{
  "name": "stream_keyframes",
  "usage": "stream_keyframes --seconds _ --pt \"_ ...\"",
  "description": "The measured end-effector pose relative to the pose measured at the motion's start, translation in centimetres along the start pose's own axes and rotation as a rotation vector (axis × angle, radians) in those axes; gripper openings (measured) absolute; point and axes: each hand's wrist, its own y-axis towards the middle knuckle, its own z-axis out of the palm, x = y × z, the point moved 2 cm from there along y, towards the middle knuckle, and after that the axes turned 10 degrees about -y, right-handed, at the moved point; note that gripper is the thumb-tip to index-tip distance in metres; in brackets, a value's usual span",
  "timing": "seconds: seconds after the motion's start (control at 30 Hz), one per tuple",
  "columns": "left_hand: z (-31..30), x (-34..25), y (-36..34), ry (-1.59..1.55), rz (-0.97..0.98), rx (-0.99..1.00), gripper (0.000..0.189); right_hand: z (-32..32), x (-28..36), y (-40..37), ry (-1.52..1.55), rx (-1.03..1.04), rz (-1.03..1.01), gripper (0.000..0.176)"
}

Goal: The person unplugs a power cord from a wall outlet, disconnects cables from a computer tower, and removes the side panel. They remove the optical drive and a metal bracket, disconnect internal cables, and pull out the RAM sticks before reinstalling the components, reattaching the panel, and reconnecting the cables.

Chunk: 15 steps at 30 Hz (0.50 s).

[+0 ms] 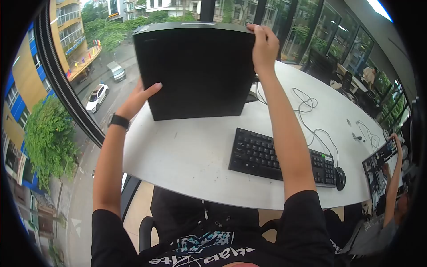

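in the head view, the only one i have, the case (195, 71) is upright at the far side of the desk (178, 155), by the window, its broad dark face turned towards me. its lower edge looks to be at the desktop, but i cannot tell whether the desk takes all the weight.

i have it gripped at two places. my left hand (138, 100) clasps the left edge low down, thumb flat on the face and fingers hidden round the side, which i judge checks any sideways slip. my right hand (266, 46) grasps the top right corner, fingertips over the upper edge, so i can steady the top against tipping. low on one side and high on the other, the two holds should resist twisting, too.

my right forearm crosses above the keyboard (253, 153), which lies nearer me, apart from the case. the mouse (340, 179) sits just beside its right end, with a loose cable (306, 111) beyond. farther right, a co-worker's hand (397, 144) holds a panel (378, 162) by its upper corner, well apart from my hands.
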Motion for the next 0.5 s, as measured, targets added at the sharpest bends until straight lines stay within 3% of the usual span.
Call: stream_keyframes --seconds 0.2,0.3,0.33,0.43,0.5 --pt "3.2 -2.4 -3.7 -0.080 -0.029 -0.013 0.102 0.7 -3.9 0.6 0.210 0.167 0.020 0.034" --pt "2.8 -1.6 -4.6 0.005 -0.116 0.040 0.113 1.3 -4.3 1.0 0.285 0.173 -0.021 0.035" --pt "2.8 -1.0 -4.5 0.029 -0.063 -0.002 0.115 1.3 -4.3 1.2 0.284 0.170 -0.017 0.035" --pt "2.2 1.1 -4.0 -0.084 -0.209 0.096 0.117 1.3 -4.4 0.9 0.248 0.181 -0.022 0.034" --pt "2.5 1.2 -4.3 -0.051 -0.177 0.042 0.115 1.3 -4.0 0.9 0.254 0.206 -0.010 0.037"
